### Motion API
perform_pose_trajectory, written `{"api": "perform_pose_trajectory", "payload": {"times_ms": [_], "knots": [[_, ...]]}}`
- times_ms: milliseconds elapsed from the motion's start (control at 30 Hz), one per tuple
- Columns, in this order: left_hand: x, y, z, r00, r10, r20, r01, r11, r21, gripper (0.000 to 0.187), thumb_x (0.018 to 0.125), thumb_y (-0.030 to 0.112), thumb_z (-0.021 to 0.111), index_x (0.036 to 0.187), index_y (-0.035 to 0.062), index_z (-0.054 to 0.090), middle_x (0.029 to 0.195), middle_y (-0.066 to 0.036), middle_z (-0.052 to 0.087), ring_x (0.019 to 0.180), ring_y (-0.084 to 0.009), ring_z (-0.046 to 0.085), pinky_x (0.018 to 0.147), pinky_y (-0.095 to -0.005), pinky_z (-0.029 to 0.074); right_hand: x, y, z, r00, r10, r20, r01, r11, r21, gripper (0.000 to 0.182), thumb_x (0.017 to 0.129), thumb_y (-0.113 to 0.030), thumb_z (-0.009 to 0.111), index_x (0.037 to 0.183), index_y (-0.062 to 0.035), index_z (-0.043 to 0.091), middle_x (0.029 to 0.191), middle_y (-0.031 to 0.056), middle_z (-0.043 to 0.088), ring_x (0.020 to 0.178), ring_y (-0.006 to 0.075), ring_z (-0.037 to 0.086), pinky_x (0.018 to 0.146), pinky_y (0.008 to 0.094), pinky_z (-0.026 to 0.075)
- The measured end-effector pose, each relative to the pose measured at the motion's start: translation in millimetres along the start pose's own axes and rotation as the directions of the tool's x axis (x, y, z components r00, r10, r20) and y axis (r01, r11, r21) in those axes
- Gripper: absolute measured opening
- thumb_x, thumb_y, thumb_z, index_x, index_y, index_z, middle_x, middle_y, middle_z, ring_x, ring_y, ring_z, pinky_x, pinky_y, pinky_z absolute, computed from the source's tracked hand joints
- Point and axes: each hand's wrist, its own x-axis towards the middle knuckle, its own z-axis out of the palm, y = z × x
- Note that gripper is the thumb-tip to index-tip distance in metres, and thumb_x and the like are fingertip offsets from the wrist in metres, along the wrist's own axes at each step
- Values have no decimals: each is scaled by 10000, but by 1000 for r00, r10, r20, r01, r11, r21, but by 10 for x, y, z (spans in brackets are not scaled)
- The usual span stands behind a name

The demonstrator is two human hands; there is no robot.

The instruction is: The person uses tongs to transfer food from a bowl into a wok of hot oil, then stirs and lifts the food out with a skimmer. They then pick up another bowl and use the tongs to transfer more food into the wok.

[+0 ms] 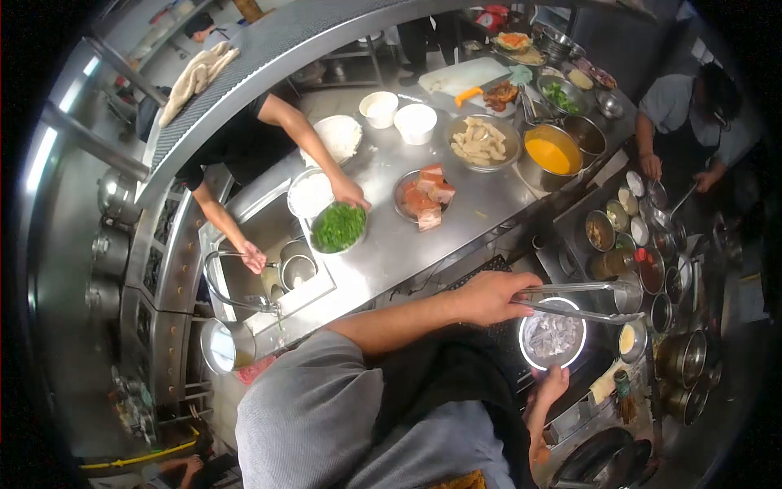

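Note:
My left hand (495, 298) reaches across to the right, its fingers wrapped round the handle end of metal tongs (580, 288). The tongs' two arms stand apart and stretch over the far edge of a white bowl (523, 352). Whitish-grey pieces (553, 334) fill that bowl; their kind is unclear at this size. My right hand (554, 386) grips the bowl's near rim from below. Close by the tongs' tips is a small metal container with something yellow (627, 339).
A co-worker's hand (350, 192) touches a bowl of chopped greens (339, 228) on the steel counter (375, 269). Pork chunks (429, 196) and a pot of orange liquid (553, 150) stand further along. At right, another person (684, 114) works over several seasoning containers (649, 269). Woks (599, 456) sit lower right.

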Motion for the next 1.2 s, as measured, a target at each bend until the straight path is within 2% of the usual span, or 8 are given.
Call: {"api": "perform_pose_trajectory", "payload": {"times_ms": [467,567,633,700,767,833,967,1200], "knots": [[-390,-124,-151,987,-12,-157,10,1000,-9,482,830,278,716,1245,118,531,1017,-151,673,929,-330,662,799,-431,512,-103,-155,462,983,-15,183,12,1000,16,217,847,-77,504,1054,-49,564,879,64,618,661,167,611,554,327,552],[-551,-444,-149,967,-137,-213,128,990,-57,497,866,278,701,1291,99,516,1020,-147,674,925,-307,656,803,-413,513,-74,-116,519,978,-30,204,25,999,26,185,848,-67,501,1023,-54,560,853,58,615,632,156,602,551,324,558],[-718,-810,-147,840,-165,-517,74,979,-192,424,895,283,667,1243,86,525,953,-78,682,847,-298,654,784,-408,501,-50,-99,553,981,-3,196,3,1000,-3,159,847,-59,499,997,-55,554,850,62,621,620,157,605,548,318,561],[-911,-990,-322,721,-254,-645,102,959,-263,412,932,275,625,1262,75,480,808,-42,625,694,-227,617,648,-367,502,-119,-172,625,979,-1,202,0,1000,9,159,848,-56,499,996,-53,554,855,66,622,624,160,609,543,317,561],[-1126,-1091,-564,544,-712,-444,330,668,-667,421,947,248,601,1273,51,422,696,-26,535,519,-166,535,454,-322,444,-141,-207,712,977,1,215,-5,1000,21,158,848,-53,498,995,-51,554,859,69,624,627,163,613,539,315,560],[-1237,-1339,-769,426,-730,-534,230,659,-716,423,952,243,596,1272,40,407,683,-39,490,396,-123,404,316,-286,310,-142,-212,752,979,-13,206,7,1000,26,137,854,-49,491,965,-19,565,885,73,620,664,150,610,515,286,557],[-1262,-1696,-1287,259,-765,-590,210,641,-739,393,944,222,584,1221,2,412,680,-54,501,407,-135,425,330,-294,329,-132,-211,794,969,-23,247,23,1000,2,118,853,-45,491,944,-19,562,875,70,615,664,150,607,518,302,564],[-1240,-2491,-1895,167,-732,-660,247,679,-691,303,919,195,590,1081,-24,457,676,-66,494,445,-139,448,326,-299,337,-112,-209,812,966,-38,255,31,999,32,108,850,-39,497,936,-25,560,863,68,605,649,146,598,524,322,575]]}}
